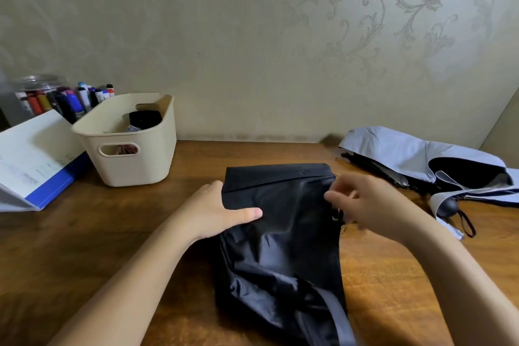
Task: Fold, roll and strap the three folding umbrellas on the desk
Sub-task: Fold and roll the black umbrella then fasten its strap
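A black folding umbrella [283, 233] lies loose and unrolled on the wooden desk [112, 233], its canopy spread toward me. My left hand [216, 211] grips its left edge, thumb on top of the cloth and fingers tucked behind. My right hand [362, 205] is blurred at the right edge of the canopy, fingers curled at the cloth near a small metal ring. A grey-blue umbrella [415, 157] with a black lining lies unfolded at the right, with its round black handle [446, 208] and wrist loop toward me. A dark rolled item [144, 119] sits in the basket.
A cream plastic basket [132, 160] stands at the back left. Beside it are a blue-edged binder [36, 166] and a clear jar of markers [56, 98]. A patterned wall runs behind the desk.
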